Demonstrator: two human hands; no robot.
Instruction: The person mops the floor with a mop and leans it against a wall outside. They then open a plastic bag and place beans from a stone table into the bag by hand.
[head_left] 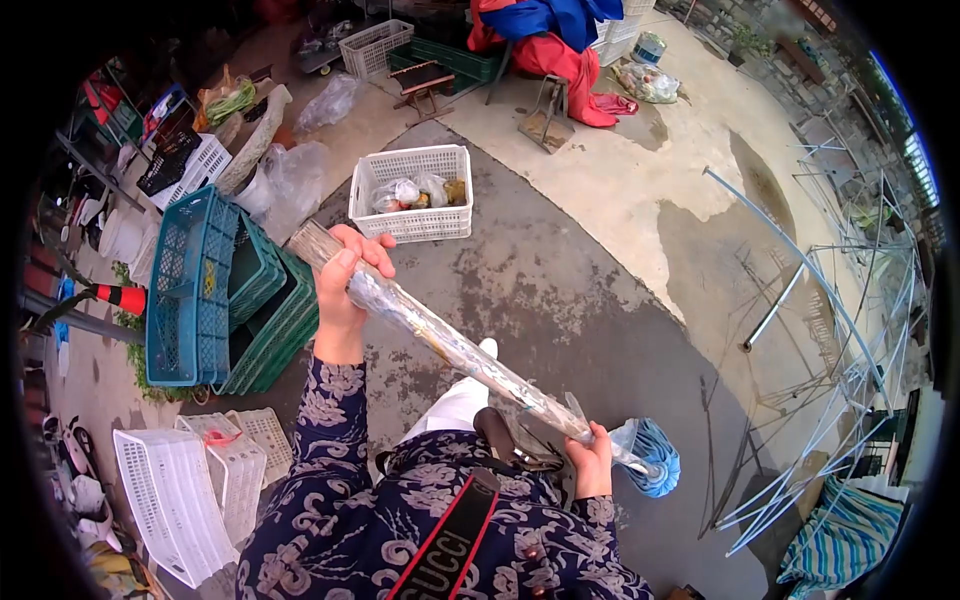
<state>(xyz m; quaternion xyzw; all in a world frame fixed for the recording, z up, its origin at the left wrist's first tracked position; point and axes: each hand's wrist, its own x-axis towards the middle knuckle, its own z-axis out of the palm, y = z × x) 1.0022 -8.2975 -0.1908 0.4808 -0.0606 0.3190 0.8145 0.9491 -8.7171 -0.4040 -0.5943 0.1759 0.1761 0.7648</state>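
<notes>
A long pole (450, 345), wrapped along much of its length in crinkled clear plastic, runs diagonally across the body. My left hand (347, 280) is closed round it near the bare, wood-like upper end. Lower down, my right hand (590, 458) grips the pole close to its other end. Just beyond my right hand is a blue bundle (652, 458) with clear plastic beside it; how it joins the pole cannot be made out.
A white crate (412, 232) with bagged items stands ahead. Teal crates (187, 290) and white crates (170, 500) are at the left. Thin metal frames (840, 290) spread at the right, near striped fabric (840, 535). Red cloth (555, 75) hangs at the back.
</notes>
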